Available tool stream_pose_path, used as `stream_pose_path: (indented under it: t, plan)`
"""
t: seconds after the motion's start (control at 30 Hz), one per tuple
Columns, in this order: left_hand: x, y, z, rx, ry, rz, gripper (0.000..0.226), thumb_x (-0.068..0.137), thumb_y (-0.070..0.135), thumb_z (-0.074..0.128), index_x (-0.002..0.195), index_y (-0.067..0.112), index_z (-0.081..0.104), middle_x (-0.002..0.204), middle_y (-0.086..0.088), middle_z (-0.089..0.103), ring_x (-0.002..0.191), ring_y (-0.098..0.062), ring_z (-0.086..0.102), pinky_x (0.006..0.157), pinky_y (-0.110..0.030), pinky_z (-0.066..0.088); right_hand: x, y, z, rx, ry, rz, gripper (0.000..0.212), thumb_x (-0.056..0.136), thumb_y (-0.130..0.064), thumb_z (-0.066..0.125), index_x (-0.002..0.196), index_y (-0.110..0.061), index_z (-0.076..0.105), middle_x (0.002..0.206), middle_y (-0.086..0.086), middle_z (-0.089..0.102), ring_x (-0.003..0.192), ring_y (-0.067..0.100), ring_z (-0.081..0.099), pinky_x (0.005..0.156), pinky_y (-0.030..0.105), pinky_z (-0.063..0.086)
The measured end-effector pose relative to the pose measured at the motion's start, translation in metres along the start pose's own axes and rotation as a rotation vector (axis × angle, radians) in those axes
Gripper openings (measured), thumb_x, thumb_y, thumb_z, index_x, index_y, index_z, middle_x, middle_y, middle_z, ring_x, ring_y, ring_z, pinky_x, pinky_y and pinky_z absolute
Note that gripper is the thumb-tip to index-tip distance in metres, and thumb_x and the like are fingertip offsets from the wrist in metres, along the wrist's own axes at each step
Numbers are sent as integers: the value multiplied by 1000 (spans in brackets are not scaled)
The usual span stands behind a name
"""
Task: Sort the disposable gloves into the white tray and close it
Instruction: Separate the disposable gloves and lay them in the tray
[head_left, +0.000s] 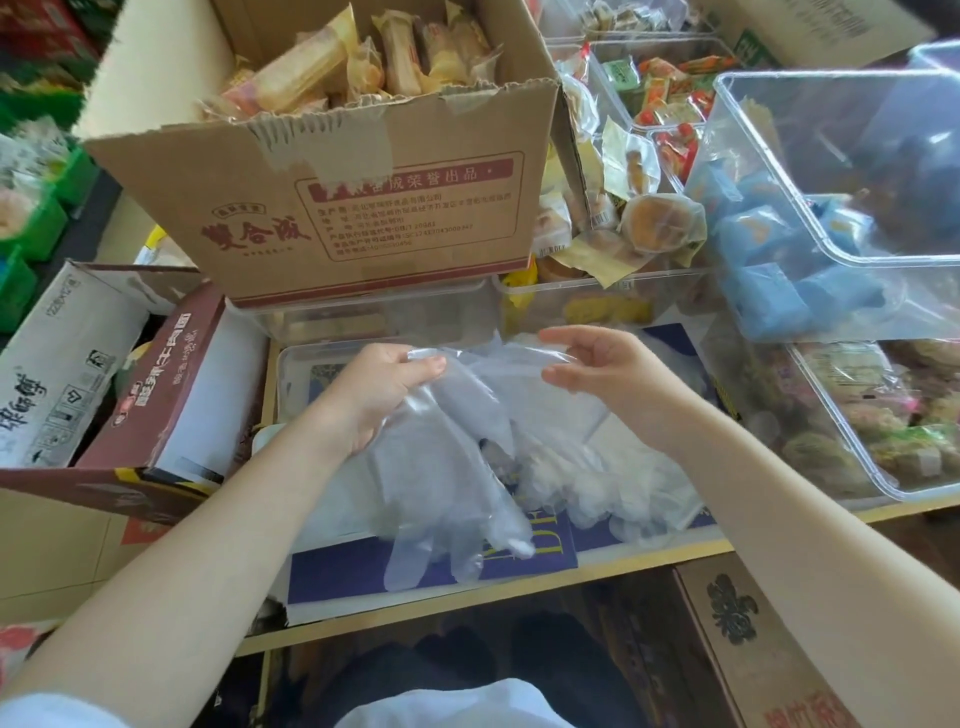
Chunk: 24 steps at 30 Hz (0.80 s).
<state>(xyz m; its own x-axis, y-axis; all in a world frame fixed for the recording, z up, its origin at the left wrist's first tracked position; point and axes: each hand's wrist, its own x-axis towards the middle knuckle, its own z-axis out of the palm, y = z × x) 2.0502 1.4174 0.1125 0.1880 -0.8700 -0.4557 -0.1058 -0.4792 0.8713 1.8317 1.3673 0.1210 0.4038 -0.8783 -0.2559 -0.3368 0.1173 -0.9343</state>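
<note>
Left hand: the left hand (387, 382) pinches the cuff of a thin clear plastic disposable glove (452, 467), thumb and fingers closed on its top edge.
Right hand: the right hand (605, 371) has fingers loosely spread, its fingertips touching the same film at the cuff; whether it grips, I cannot tell.
Glove: hangs fingers-down over a crumpled heap of clear gloves (613, 483) on the table.
Tray: a shallow clear-white plastic tray (311, 364) lies just behind the hands.
Nearby: a tan cardboard carton of wrapped snacks (332, 182) stands behind.

Pale wooden table (649, 558) – crowded with cardboard box (332, 197) and clear bins (831, 208).
</note>
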Motion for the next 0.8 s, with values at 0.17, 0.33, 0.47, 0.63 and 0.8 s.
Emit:
stream_pose_path:
  t: [0.17, 0.33, 0.47, 0.63, 0.8]
  plan:
    - [4, 2, 0, -9, 1, -4, 13, 89, 17, 62, 81, 9, 68, 78, -2, 65, 62, -10, 52, 54, -20, 39, 6, 7, -19, 203, -282, 433, 23, 67, -30, 72, 78, -11, 75, 82, 6, 54, 50, 7, 49, 55, 18, 48]
    - [8, 9, 0, -77, 15, -29, 10, 90, 13, 60, 84, 10, 67, 73, 3, 66, 52, -2, 57, 48, -12, 41, 6, 18, -21, 295, -218, 376, 26, 71, -33, 66, 85, -10, 65, 75, 1, 65, 61, 11, 51, 57, 19, 46]
    - [8, 8, 10, -75, 0, -40, 11, 92, 14, 56, 88, 7, 64, 70, 1, 60, 30, 3, 43, 33, -8, 29, 5, 18, -12, 163, -3, 84, 11, 89, -18, 61, 80, -13, 59, 69, -2, 60, 63, 7, 58, 64, 16, 45]
    - [17, 0, 19, 55, 55, -4, 37, 92, 48, 47, 96, 11, 54, 75, 2, 47, 59, -11, 40, 54, -21, 36, 9, 26, -20, -150, 432, 34, 23, 93, -20, 52, 73, -8, 56, 55, -1, 55, 40, 0, 45, 55, 21, 41]
    - [24, -5, 15, -66, 119, -52, 19, 80, 32, 53, 80, 14, 49, 77, -1, 44, 65, -15, 40, 57, -29, 34, 4, 57, -46, -248, 696, 188, 32, 94, -23, 44, 70, -3, 52, 62, 11, 53, 55, 20, 48, 58, 29, 40]
